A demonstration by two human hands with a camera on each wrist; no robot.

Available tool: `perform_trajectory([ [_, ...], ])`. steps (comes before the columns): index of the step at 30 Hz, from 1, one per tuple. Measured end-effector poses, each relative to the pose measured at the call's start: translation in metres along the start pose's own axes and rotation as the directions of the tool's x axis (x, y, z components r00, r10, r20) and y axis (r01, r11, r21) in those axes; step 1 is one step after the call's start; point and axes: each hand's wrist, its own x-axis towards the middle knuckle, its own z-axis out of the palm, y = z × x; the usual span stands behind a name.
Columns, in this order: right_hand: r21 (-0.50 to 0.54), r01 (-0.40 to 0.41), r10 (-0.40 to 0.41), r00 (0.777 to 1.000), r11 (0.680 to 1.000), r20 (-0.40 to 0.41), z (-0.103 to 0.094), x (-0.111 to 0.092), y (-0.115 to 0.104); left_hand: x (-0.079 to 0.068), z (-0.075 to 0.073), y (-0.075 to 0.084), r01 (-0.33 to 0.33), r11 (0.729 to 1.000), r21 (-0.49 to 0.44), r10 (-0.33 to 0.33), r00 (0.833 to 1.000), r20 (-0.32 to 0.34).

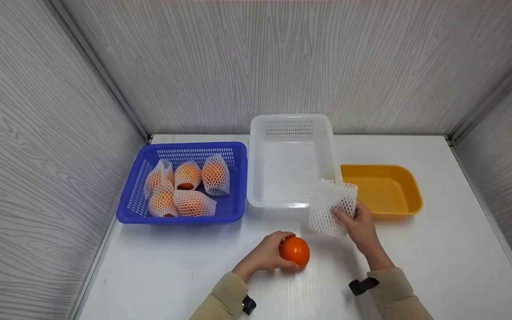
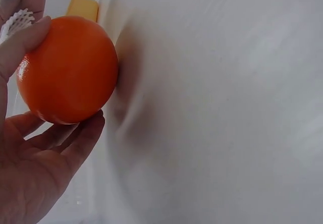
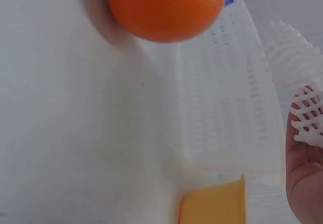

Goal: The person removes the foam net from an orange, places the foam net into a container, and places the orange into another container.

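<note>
My left hand [image 1: 271, 254] grips a bare orange [image 1: 295, 252] just above the white table, thumb on the near side and fingers on the far side. In the left wrist view the orange [image 2: 68, 70] fills the space between thumb and fingers. To the right, my right hand [image 1: 362, 224] pinches a white foam net sleeve [image 1: 332, 209] that hangs flat and holds no fruit. The sleeve overlaps the near right corner of the white basket in the head view. In the right wrist view the net [image 3: 298, 67] partly covers the fingers.
A blue basket [image 1: 125, 212] at left holds several oranges in foam nets [image 1: 216, 173]. The white basket [image 1: 256, 169] stands beside it at the back, with a yellow tray [image 1: 382, 191] to its right. Patterned panels [image 1: 256, 66] enclose the table's back and sides.
</note>
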Motion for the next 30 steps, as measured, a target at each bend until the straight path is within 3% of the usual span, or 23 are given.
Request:
perform_trajectory([
  [6, 0.002, -0.056, 0.056, 0.996, 0.998, -0.073, -0.04, 0.018, -0.01, 0.0, 0.001, -0.001, -0.004, 1.0, 0.003, 0.004, 1.0, -0.001],
  [14, 0.016, -0.165, 0.165, 0.972, 0.986, -0.167, -0.087, 0.044, -0.015, -0.001, 0.001, 0.001, 0.007, 1.0, -0.008, -0.007, 1.0, 0.003],
  [18, -0.104, -0.204, 0.182, 0.965, 0.973, -0.191, -0.101, 0.055, -0.014, -0.002, 0.001, 0.001, 0.002, 1.0, -0.006, -0.002, 1.0, 0.0],
  [25, -0.357, -0.261, 0.203, 0.96, 0.897, -0.192, -0.119, 0.069, 0.0, -0.001, 0.0, -0.001, -0.032, 0.999, 0.016, 0.032, 0.999, -0.001],
  [30, -0.494, -0.314, 0.245, 0.949, 0.811, -0.201, -0.127, 0.078, 0.013, 0.0, 0.0, -0.003, -0.064, 0.998, 0.025, 0.064, 0.998, 0.003],
])
